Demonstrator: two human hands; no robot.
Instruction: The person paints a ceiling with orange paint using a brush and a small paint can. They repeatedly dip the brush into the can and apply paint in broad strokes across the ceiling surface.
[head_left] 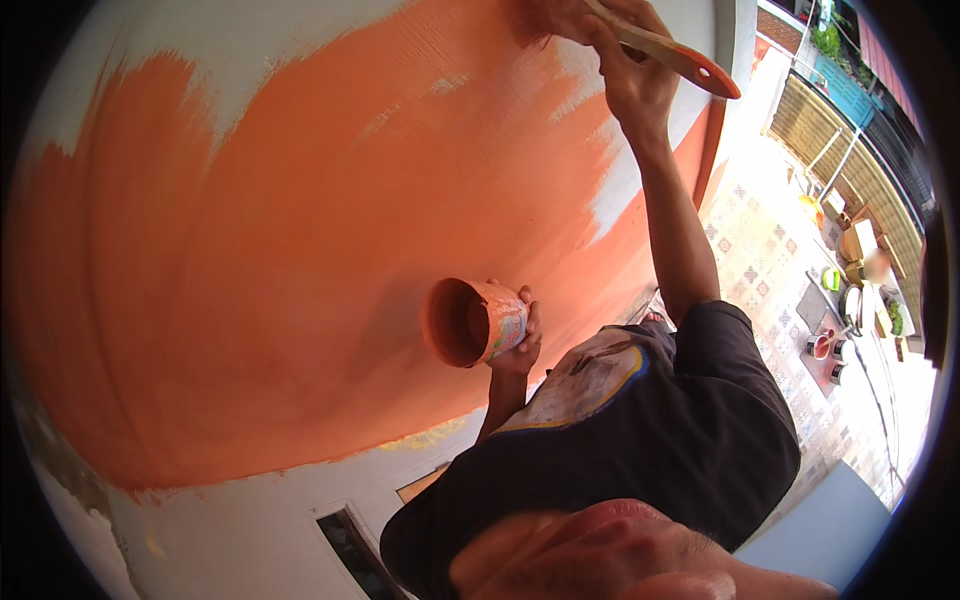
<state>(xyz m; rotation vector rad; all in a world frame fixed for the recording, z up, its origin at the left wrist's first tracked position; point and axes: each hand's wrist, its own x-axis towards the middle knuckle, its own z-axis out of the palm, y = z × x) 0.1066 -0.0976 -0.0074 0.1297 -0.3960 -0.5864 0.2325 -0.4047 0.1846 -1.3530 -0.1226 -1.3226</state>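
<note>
My right hand (637, 85) is raised at the top, gripping a flat paintbrush (700, 72) with an orange-stained wooden handle; its bristles touch the wall (300, 200), which is coated in streaky orange paint with pale bare patches along the upper part. Lower, my left hand (525, 335) is closed around a paint-smeared cup (450, 318), tilted with its mouth toward the left of the picture. The dark inside of the cup shows, but I cannot tell how much paint it holds.
To the right lies a sunlit patterned tile floor (750, 230) with paint pails (819, 345), several containers and boxes (857, 240), and long poles or cords. A corrugated fence (810, 120) stands beyond. A narrow dark opening (345, 545) is in the pale surface at the lower left.
</note>
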